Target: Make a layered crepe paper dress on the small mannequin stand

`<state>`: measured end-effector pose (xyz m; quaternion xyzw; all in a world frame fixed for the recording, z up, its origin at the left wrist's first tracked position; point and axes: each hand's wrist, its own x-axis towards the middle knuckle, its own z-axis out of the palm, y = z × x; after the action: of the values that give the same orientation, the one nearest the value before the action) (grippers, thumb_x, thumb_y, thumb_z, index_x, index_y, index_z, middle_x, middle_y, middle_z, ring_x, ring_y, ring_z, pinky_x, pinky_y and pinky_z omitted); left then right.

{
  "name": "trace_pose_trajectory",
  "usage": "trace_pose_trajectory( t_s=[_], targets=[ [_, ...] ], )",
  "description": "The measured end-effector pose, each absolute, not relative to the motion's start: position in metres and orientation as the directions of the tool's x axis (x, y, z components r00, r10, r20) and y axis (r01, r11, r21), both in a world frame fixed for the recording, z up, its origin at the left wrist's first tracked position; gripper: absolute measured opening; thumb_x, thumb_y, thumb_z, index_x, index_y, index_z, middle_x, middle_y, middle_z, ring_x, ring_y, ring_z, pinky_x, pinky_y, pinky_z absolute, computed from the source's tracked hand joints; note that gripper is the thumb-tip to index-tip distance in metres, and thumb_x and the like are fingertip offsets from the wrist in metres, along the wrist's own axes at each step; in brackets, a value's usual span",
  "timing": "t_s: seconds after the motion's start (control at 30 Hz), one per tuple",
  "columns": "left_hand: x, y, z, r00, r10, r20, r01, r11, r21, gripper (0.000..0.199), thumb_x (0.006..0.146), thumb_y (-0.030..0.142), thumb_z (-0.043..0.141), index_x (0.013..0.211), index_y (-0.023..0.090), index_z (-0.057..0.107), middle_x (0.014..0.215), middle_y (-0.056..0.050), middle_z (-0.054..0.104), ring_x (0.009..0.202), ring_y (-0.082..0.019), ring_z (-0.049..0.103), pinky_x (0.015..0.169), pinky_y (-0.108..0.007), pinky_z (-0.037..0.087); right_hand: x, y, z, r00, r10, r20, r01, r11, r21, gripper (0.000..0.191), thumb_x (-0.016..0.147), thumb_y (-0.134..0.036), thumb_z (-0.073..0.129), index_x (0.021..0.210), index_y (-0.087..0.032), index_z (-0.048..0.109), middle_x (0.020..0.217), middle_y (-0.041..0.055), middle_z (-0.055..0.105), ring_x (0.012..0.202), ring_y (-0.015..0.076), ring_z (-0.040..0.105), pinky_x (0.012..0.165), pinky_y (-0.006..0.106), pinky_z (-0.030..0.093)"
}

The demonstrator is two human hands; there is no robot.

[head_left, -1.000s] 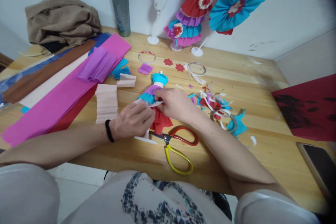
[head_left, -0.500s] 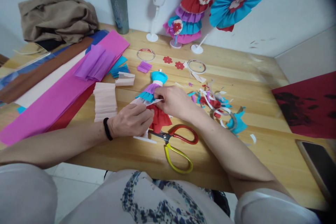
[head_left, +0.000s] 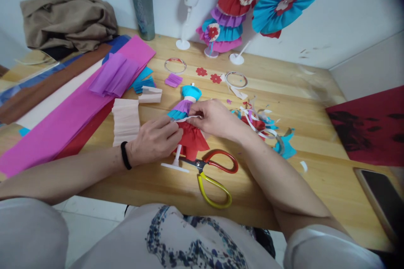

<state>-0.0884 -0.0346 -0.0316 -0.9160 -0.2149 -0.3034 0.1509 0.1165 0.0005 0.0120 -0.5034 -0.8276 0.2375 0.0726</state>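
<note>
A small paper dress on a stand [head_left: 191, 92] lies on the wooden table, with a blue top, a white band, purple and blue ruffles and a red skirt [head_left: 193, 145]. Across it, above the red skirt, runs a thin white strip [head_left: 184, 119]; whether it is paper or tape I cannot tell. My left hand [head_left: 156, 141] is closed in a pinch at the strip's left end. Thumb and fingers of my right hand [head_left: 214, 119] pinch the other end, close against the ruffles. The stand's white base [head_left: 175, 168] shows below, beside scissors [head_left: 199, 164] with red and yellow handles.
Pale crepe paper [head_left: 126, 122] and a stack of coloured sheets [head_left: 78, 96] lie at left. To the right are paper scraps [head_left: 252, 122], a tape roll [head_left: 279, 145] and a phone [head_left: 380, 201]. Decorated stands [head_left: 230, 17] and a bottle [head_left: 142, 4] stand behind.
The white piece between my hands looked wider and now shows as a narrow strip. My left hand has shifted slightly left and down, uncovering more red skirt and the stand's stem.
</note>
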Motion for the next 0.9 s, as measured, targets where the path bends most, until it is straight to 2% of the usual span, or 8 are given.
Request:
trace_pose_trajectory(
  t_s=[0.2,0.33,0.5,0.6,0.7,0.77,0.83,0.9],
  targets=[
    [-0.084,-0.028,-0.027,0.565,0.572,0.595,0.585,-0.786,0.200,0.017,0.089,0.019,0.059,0.073,0.017,0.067,0.072,-0.003,0.067,0.069,-0.016,0.057,0.063,-0.027,0.045,0.119,-0.001,0.021,-0.500,0.852,-0.154,0.787,0.373,-0.491,0.015,0.086,-0.019,0.058,0.071,-0.018,0.061,0.065,0.0007,0.062,0.060,0.0132,0.050,0.061,0.029,0.030],
    [-0.079,-0.022,-0.015,0.470,0.787,0.399,0.635,-0.616,0.466,0.017,0.082,0.019,0.062,0.067,0.016,0.066,0.065,-0.002,0.062,0.063,-0.014,0.055,0.059,-0.026,0.039,0.126,0.001,0.023,-0.537,0.832,-0.139,0.727,0.373,-0.576,0.020,0.085,-0.021,0.058,0.066,-0.019,0.055,0.058,-0.0020,0.055,0.056,0.0122,0.045,0.058,0.029,0.029],
    [-0.075,-0.016,-0.007,0.411,0.888,0.205,0.621,-0.437,0.651,0.018,0.076,0.016,0.060,0.058,0.015,0.060,0.055,0.001,0.056,0.055,-0.010,0.046,0.053,-0.025,0.031,0.139,-0.006,0.039,-0.479,0.878,0.000,0.658,0.359,-0.661,0.013,0.085,-0.027,0.062,0.075,-0.019,0.061,0.065,-0.0005,0.059,0.058,0.0133,0.049,0.057,0.028,0.032],
    [-0.075,-0.014,-0.007,0.389,0.907,0.159,0.588,-0.378,0.715,0.018,0.077,0.019,0.060,0.060,0.014,0.063,0.053,0.002,0.055,0.053,-0.010,0.044,0.049,-0.024,0.027,0.137,-0.020,0.055,-0.522,0.850,0.069,0.660,0.454,-0.599,0.023,0.086,-0.035,0.065,0.070,-0.020,0.059,0.065,-0.0003,0.057,0.060,0.0136,0.049,0.058,0.028,0.033],
    [-0.074,-0.012,-0.008,0.398,0.907,0.140,0.545,-0.356,0.760,0.021,0.080,0.024,0.060,0.063,0.014,0.066,0.053,0.001,0.057,0.052,-0.010,0.044,0.048,-0.024,0.026,0.127,-0.032,0.060,-0.562,0.825,0.060,0.749,0.538,-0.388,0.017,0.085,-0.033,0.069,0.077,-0.019,0.064,0.076,0.0024,0.063,0.066,0.0151,0.053,0.061,0.029,0.033],
    [-0.073,-0.012,-0.008,0.421,0.892,0.163,0.510,-0.382,0.770,0.021,0.082,0.025,0.061,0.066,0.014,0.068,0.056,0.001,0.061,0.053,-0.010,0.047,0.049,-0.023,0.030,0.118,-0.034,0.054,-0.550,0.833,0.054,0.801,0.545,-0.250,0.016,0.086,-0.033,0.068,0.090,-0.017,0.068,0.090,0.0068,0.067,0.075,0.0183,0.058,0.064,0.030,0.034],
    [-0.075,-0.012,-0.007,0.442,0.863,0.243,0.502,-0.463,0.731,0.018,0.083,0.024,0.062,0.070,0.015,0.070,0.061,0.000,0.064,0.055,-0.010,0.051,0.051,-0.023,0.034,0.111,-0.032,0.045,-0.540,0.841,0.036,0.825,0.537,-0.179,0.014,0.088,-0.028,0.064,0.092,-0.016,0.070,0.097,0.0093,0.068,0.080,0.0209,0.061,0.064,0.030,0.034],
    [-0.078,-0.015,-0.004,0.431,0.802,0.413,0.531,-0.596,0.603,0.014,0.085,0.023,0.062,0.079,0.016,0.073,0.066,0.000,0.066,0.059,-0.011,0.054,0.054,-0.024,0.038,0.108,-0.028,0.038,-0.528,0.849,0.020,0.831,0.521,-0.194,0.013,0.089,-0.022,0.060,0.089,-0.016,0.071,0.096,0.0092,0.069,0.080,0.0209,0.062,0.063,0.031,0.034]
  ],
)
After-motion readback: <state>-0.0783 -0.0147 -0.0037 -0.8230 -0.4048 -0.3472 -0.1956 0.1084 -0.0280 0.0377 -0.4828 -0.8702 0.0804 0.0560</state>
